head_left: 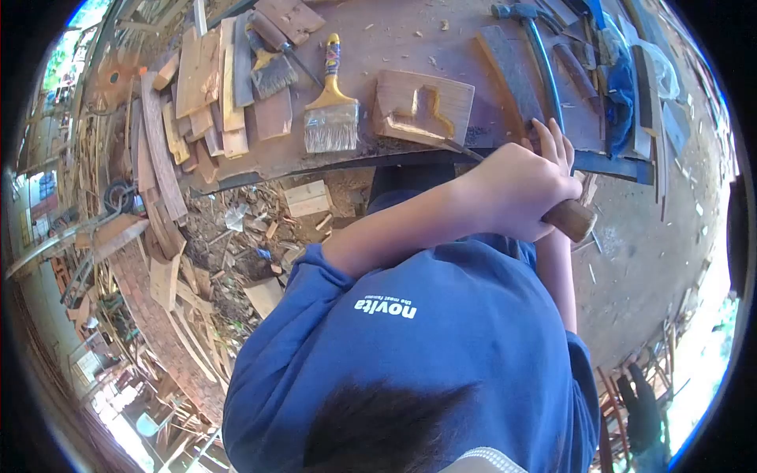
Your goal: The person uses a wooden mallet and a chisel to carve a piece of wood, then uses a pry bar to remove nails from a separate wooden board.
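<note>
A brown wooden chisel handle sticks out of my left hand, which is closed around it. Its thin dark blade slants up-left to the near edge of a wooden block with a stepped cut-out. Partly hidden behind my left hand, my right hand reaches forward with its visible fingers stretched out. Those fingers are right at the near end of a blue-handled hammer lying on the worktable. Beside the hammer lies a long dark wooden bar.
A yellow-handled paintbrush rests left of the block. Further left are a second brush, a wooden-handled tool and stacked wood pieces. Blue cloth lies at the table's right side. Wood scraps cover the ground.
</note>
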`<state>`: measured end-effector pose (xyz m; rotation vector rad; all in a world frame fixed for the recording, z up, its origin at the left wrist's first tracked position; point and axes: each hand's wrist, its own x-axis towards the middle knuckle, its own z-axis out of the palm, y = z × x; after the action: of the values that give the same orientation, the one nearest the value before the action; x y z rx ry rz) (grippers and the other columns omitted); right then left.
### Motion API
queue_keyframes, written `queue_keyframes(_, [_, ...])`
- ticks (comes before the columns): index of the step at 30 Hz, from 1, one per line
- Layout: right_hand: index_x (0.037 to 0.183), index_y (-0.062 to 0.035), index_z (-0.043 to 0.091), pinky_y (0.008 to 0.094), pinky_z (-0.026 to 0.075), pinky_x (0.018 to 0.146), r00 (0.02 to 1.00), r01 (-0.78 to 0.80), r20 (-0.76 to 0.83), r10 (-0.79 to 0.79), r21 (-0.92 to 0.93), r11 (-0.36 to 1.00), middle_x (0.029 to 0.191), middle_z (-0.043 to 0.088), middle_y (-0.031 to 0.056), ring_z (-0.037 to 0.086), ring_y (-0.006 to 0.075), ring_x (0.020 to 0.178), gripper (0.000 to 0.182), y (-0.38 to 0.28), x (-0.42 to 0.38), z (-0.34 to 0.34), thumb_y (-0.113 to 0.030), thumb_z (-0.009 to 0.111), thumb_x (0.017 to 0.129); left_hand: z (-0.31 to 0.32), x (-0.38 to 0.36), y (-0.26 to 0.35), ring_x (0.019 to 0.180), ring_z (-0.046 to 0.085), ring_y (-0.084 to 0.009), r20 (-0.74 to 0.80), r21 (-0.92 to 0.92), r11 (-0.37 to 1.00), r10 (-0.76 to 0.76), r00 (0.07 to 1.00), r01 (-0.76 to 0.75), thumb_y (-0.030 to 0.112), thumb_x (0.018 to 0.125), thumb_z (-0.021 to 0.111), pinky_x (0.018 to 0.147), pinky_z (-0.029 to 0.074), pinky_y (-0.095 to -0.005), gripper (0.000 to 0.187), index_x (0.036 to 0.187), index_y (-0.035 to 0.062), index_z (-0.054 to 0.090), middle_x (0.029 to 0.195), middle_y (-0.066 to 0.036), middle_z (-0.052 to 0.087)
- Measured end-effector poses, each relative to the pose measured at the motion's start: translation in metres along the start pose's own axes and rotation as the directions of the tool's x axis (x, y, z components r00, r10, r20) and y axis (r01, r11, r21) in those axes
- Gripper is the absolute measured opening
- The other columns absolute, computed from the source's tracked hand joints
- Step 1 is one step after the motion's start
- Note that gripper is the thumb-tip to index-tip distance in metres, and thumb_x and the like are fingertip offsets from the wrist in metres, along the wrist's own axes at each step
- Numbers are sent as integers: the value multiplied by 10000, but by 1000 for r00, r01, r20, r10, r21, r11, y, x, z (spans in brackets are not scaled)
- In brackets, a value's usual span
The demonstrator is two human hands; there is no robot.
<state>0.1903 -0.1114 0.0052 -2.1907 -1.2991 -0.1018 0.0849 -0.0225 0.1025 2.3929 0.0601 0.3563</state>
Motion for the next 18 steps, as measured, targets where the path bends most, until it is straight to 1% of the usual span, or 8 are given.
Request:
queue_keyframes(1, [1318, -82, 541, 422, 422, 1024, 1000, -12, 27, 14, -61, 998, 1336, 538, 177, 504, 331, 1231, 429, -2, -3, -2, -179, 641, 912, 7, 3, -2, 711, 685, -267, -10, -4, 1000, -6, 1000, 6, 236, 661, 750, 602, 549, -378, 290, 906, 113, 654, 793, -79, 676])
queue_keyframes(3, [1318, -79, 540, 421, 442, 1000, 999, 31, 32, -29, -61, 998, 1324, 547, 170, 521, 326, 1206, 437, -2, -2, -4, -200, 637, 909, 17, 8, -4, 711, 692, -257, 5, 186, 983, -11, 1000, 10, 223, 656, 749, 606, 560, -377, 301, 918, 108, 655, 822, -87, 682])
queue_keyframes(6, [1320, -69, 536, 414, 465, 971, 995, 91, 41, -88, -63, 994, 1310, 556, 164, 544, 315, 1173, 449, -1, 2, -3, -224, 632, 909, 24, 12, -7, 711, 697, -253, -28, 173, 984, -32, 999, 37, 221, 639, 752, 614, 568, -370, 321, 923, 103, 658, 853, -114, 682])
queue_keyframes(12, [1324, -46, 522, 396, 474, 959, 989, 15, 145, -27, 80, 997, 1301, 556, 163, 562, 295, 1151, 462, 3, 12, -1, -232, 630, 914, 20, 17, -19, 731, 703, -266, -112, 188, 981, -23, 993, 44, 259, 636, 749, 614, 565, -365, 349, 932, 89, 673, 887, -132, 691])
queue_keyframes(14, [1325, -38, 518, 390, 477, 955, 973, -80, 228, 27, 229, 970, 1298, 557, 163, 568, 289, 1143, 467, 8, 17, -4, -235, 629, 916, 20, 18, -24, 734, 704, -268, -128, 169, 983, -45, 991, 66, 273, 639, 750, 611, 562, -363, 358, 934, 83, 678, 896, -135, 695])
queue_keyframes(15, [1326, -34, 516, 387, 478, 953, 955, -163, 289, 65, 329, 930, 1296, 557, 163, 571, 286, 1139, 470, 12, 19, -8, -237, 629, 917, 20, 18, -28, 730, 702, -274, -125, 99, 991, -78, 989, 90, 288, 640, 753, 613, 561, -372, 363, 938, 93, 683, 883, -134, 697])
queue_keyframes(16, [1326, -31, 514, 384, 479, 951, 925, -270, 363, 109, 432, 860, 1295, 557, 163, 574, 282, 1135, 472, 17, 20, -13, -238, 628, 918, 21, 17, -29, 726, 701, -280, -118, 30, 993, -110, 987, 115, 303, 641, 756, 614, 559, -380, 367, 941, 103, 688, 870, -134, 700])
queue_keyframes(18, [1328, -23, 509, 378, 482, 947, 830, -526, 524, 193, 617, 585, 1292, 557, 163, 580, 276, 1128, 477, 31, 13, -26, -241, 628, 920, 22, 18, -30, 707, 697, -283, -153, -20, 994, -109, 982, 108, 312, 648, 753, 613, 556, -392, 352, 940, 126, 692, 830, -123, 697])
